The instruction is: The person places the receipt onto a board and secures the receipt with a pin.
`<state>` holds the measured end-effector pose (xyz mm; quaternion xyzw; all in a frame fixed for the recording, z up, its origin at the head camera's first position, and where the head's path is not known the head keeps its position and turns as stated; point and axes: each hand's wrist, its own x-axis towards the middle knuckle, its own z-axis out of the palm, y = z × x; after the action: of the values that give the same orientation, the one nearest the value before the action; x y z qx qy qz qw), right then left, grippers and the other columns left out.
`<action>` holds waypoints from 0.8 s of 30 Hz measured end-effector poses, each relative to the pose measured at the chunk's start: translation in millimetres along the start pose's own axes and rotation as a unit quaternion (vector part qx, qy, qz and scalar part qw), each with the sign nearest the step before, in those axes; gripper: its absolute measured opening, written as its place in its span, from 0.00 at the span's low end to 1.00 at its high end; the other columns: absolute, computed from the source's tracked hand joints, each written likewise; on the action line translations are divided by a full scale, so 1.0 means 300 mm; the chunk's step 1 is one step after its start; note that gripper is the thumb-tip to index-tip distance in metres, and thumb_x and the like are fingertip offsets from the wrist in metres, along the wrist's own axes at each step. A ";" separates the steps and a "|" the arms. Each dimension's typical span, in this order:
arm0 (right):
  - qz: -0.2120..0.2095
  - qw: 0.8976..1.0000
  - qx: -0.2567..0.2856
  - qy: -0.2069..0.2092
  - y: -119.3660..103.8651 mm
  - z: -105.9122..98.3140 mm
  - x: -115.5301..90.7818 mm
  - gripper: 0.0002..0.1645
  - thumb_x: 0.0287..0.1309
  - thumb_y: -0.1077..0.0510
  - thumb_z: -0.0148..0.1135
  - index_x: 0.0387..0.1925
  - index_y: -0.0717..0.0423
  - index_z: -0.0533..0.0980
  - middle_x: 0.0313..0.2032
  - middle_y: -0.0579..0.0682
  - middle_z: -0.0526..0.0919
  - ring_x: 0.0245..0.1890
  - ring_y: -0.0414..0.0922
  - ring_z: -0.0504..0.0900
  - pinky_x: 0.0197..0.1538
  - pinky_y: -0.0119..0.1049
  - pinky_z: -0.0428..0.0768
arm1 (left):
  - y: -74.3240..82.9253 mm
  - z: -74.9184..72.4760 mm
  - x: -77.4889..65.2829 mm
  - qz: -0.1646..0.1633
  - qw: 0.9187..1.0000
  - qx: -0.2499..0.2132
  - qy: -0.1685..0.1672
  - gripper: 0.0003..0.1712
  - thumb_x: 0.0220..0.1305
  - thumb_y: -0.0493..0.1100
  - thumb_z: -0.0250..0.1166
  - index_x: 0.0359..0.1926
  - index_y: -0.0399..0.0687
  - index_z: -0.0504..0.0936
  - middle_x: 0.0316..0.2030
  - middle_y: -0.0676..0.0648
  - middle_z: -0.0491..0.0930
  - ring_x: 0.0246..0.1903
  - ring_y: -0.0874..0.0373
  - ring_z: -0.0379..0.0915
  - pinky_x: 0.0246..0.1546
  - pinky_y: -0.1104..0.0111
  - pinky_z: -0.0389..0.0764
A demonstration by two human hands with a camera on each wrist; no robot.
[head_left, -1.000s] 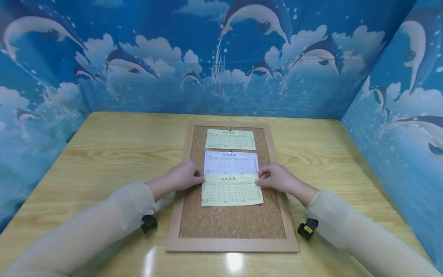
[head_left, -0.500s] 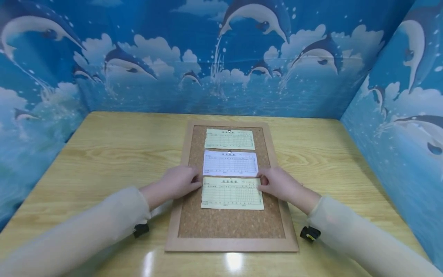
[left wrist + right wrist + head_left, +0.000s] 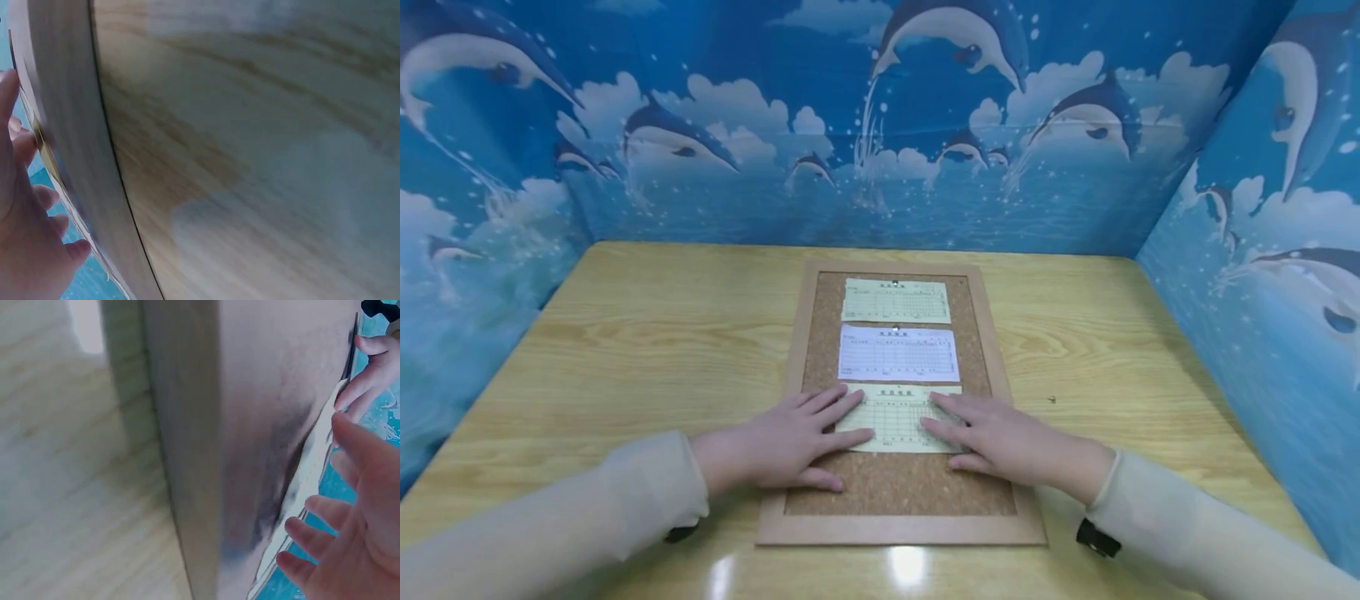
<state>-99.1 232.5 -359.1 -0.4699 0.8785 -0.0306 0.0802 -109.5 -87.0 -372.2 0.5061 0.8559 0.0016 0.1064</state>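
Note:
A framed cork board (image 3: 898,492) lies on the table with three printed paper slips in a column. Small pins show at the top edges of the upper pale green slip (image 3: 895,302) and the white slip (image 3: 898,353). Below them is a larger pale green slip (image 3: 895,421). My left hand (image 3: 790,442) rests with spread fingers over its left part, thumb above the bare cork. Over its right part lies my right hand (image 3: 1007,437), fingers also spread. Neither hand holds anything. Both wrist views catch the frame's side edge and the fingers from a low angle.
A tiny metallic pin-like object (image 3: 1052,399) lies on the wood-grain table (image 3: 685,325) to the right of the board. Blue dolphin-print cloth (image 3: 842,192) stands behind the table and along its sides.
The lower slip has slid slightly toward me, no longer overlapping the white one. My hands have let go of its side edges and spread over it. The pin-like object on the table has come into sight.

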 end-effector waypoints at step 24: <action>0.037 0.997 0.047 -0.057 -0.001 0.008 -0.011 0.33 0.66 0.40 0.47 0.68 0.45 0.60 0.71 0.56 0.50 0.68 0.58 0.52 0.63 0.56 0.56 | -0.007 -0.011 -0.003 -0.021 0.999 -0.023 -0.040 0.37 0.64 0.71 0.42 0.71 0.66 0.55 0.72 0.43 0.43 0.69 0.44 0.39 0.64 0.48 0.49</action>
<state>-96.5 235.0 -361.2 -0.4339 0.8868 -0.0416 0.1533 -111.6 -88.4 -369.0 0.4855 0.8609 -0.0013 0.1518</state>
